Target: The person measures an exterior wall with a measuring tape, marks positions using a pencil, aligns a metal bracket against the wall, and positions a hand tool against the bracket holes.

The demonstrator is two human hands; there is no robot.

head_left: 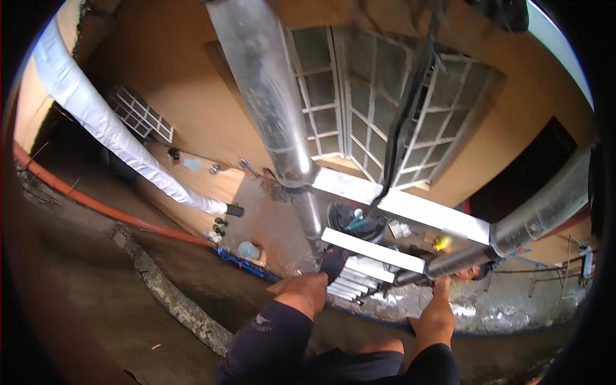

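Observation:
A metal ladder with thick round silver rails and flat white rungs rises close in front of me. My right hand is at its lower right rail, fingers closed there, though mostly hidden by distance. My left hand does not show. Below the upper rungs, my bent left knee in dark shorts is beside the left rail, with a dark shoe near the lower rungs. A black cable bundle hangs down past the upper white rung; its top end is blurred.
Another person's head is low down beside the right rail. A black bucket with tools stands on the wet floor beneath. Barred windows line the orange wall. A white-wrapped pole slants at left, near an orange pipe.

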